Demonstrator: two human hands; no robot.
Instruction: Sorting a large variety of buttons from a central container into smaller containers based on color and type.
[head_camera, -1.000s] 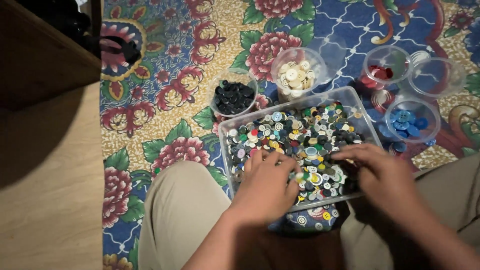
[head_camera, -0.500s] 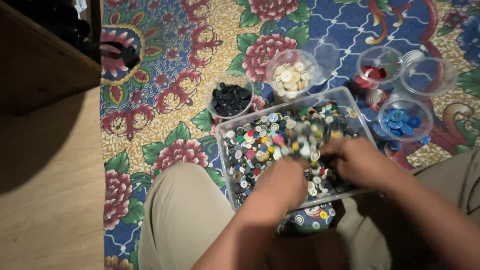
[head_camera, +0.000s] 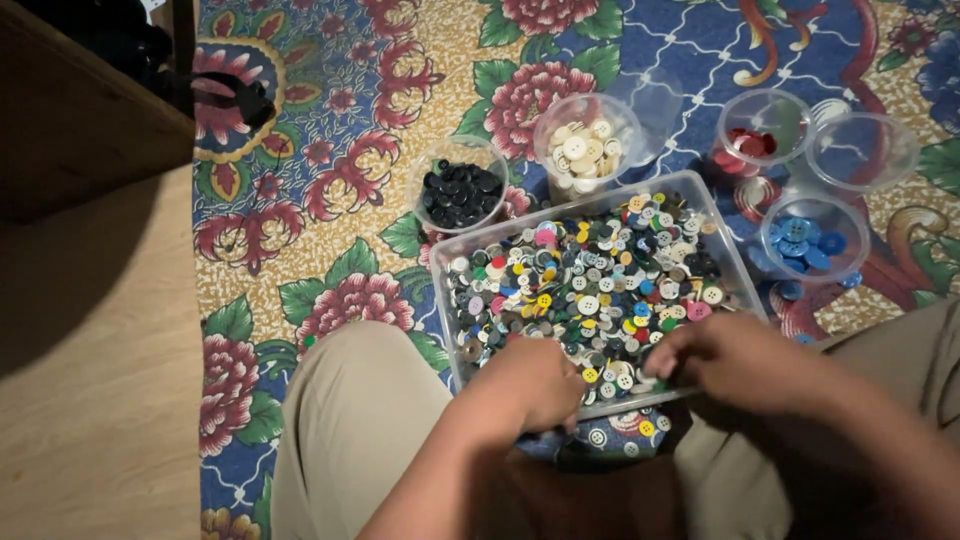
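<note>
Both hands sit at the near rim of the clear tray (head_camera: 445, 300), left hand (head_camera: 530, 385) curled shut, right hand (head_camera: 735, 355) pinching among mixed buttons (head_camera: 590, 275) just ahead of its fingers.

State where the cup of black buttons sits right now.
In the head view, the cup of black buttons stands on the floral mat, just beyond the clear tray's far-left corner, left of the cup of cream buttons.

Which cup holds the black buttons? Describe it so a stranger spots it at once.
Start at the clear tray of mixed buttons on the floral rug. Just beyond its far-left corner stands a round clear cup. It alone holds only black buttons; its neighbour holds cream ones.
</note>
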